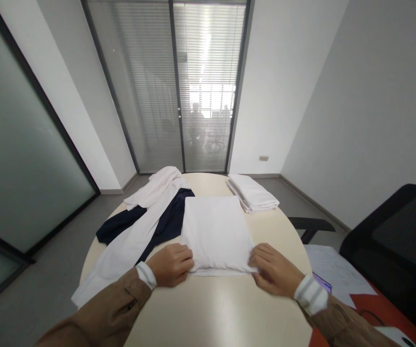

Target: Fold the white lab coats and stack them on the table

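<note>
A folded white garment [215, 230] lies square on the round cream table [215, 308] in front of me. My left hand [172, 265] grips its near left corner, fingers curled onto the cloth. My right hand [271, 267] holds the near right corner the same way, fingers closed on the edge. Both arms wear brown sleeves with white cuffs.
A loose white garment [136, 236] and a dark navy one [164, 221] sprawl over the table's left side. A stack of folded white cloths [253, 193] sits at the far right. A black chair [399, 241], papers [334, 272] and a red surface [384, 313] are at the right.
</note>
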`<control>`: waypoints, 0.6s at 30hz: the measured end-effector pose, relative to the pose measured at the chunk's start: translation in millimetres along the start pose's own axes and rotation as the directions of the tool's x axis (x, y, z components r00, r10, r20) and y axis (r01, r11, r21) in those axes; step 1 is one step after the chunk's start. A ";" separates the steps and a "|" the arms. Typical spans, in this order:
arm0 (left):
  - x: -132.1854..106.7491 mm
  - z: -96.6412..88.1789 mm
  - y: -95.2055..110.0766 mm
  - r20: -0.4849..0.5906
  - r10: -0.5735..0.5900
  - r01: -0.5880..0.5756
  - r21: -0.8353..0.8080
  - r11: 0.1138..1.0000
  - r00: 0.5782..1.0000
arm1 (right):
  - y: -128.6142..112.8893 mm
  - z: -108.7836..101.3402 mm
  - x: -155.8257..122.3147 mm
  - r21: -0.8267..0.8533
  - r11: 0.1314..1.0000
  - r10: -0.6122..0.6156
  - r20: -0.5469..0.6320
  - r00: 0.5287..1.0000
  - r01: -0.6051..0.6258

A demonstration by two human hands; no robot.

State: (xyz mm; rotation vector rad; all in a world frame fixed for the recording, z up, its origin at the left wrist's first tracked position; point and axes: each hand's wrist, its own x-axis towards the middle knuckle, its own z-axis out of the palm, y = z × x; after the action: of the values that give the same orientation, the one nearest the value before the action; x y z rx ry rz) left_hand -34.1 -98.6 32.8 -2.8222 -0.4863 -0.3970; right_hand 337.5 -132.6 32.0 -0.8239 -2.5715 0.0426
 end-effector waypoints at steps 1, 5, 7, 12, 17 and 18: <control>-1.0 0.0 -0.5 -0.002 0.004 -0.004 -0.008 1.000 1.000 | 0.1 0.3 -0.7 -0.002 1.000 -0.005 -0.001 1.000 0.005; -4.1 2.2 -3.7 -0.027 0.026 -0.027 -0.036 0.999 0.999 | -2.0 -3.8 -2.0 0.001 1.000 -0.018 0.039 0.999 0.018; -1.4 2.6 -4.5 -0.062 -0.026 0.024 -0.028 0.999 0.998 | -3.5 -7.4 -1.9 0.007 1.000 -0.015 0.046 0.999 0.014; 30.7 -5.5 4.7 -0.159 -0.293 0.281 -0.090 0.955 0.943 | -5.6 -13.6 2.2 0.047 0.999 0.010 0.094 0.996 -0.014; 56.4 3.4 21.7 -0.018 -0.342 0.333 -0.187 0.924 0.940 | -3.2 -22.2 13.1 0.041 0.997 0.058 0.203 0.977 -0.068; 56.6 7.9 24.0 0.032 -0.322 0.322 -0.182 0.929 0.946 | -2.6 -24.7 17.0 0.035 0.996 0.069 0.227 0.971 -0.079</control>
State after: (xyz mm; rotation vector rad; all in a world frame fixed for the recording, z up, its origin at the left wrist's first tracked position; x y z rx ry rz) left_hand 27.6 -101.8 38.0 -2.9193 -0.9682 -0.5276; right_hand 334.0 -127.7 61.5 -0.9464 -2.7384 0.2273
